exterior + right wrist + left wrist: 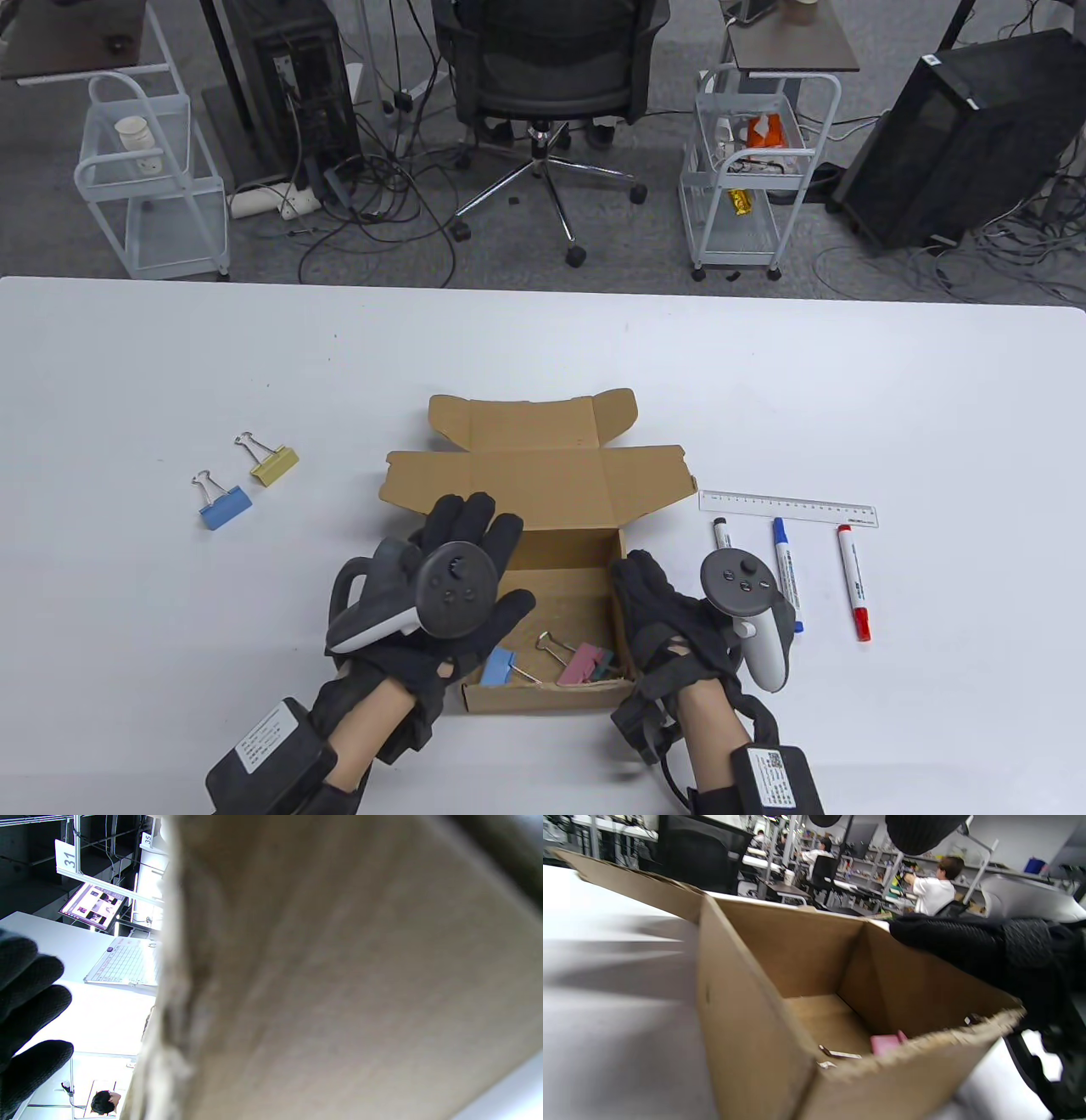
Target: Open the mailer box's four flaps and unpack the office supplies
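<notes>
The brown mailer box (543, 696) stands open at the table's front middle, its lid and flaps (534, 475) folded back. Inside lie a blue binder clip (497, 666) and a pink binder clip (582, 664); the pink one also shows in the left wrist view (885, 1042). My left hand (496, 560) hovers over the box's left side with fingers spread, holding nothing. My right hand (640, 586) grips the top of the box's right wall, seen in the left wrist view (967, 942). The right wrist view shows only blurred cardboard (339, 984) up close.
A blue binder clip (224, 506) and a yellow binder clip (273, 463) lie on the table at the left. A clear ruler (787, 508) and three markers, black (723, 535), blue (786, 573) and red (853, 581), lie right of the box.
</notes>
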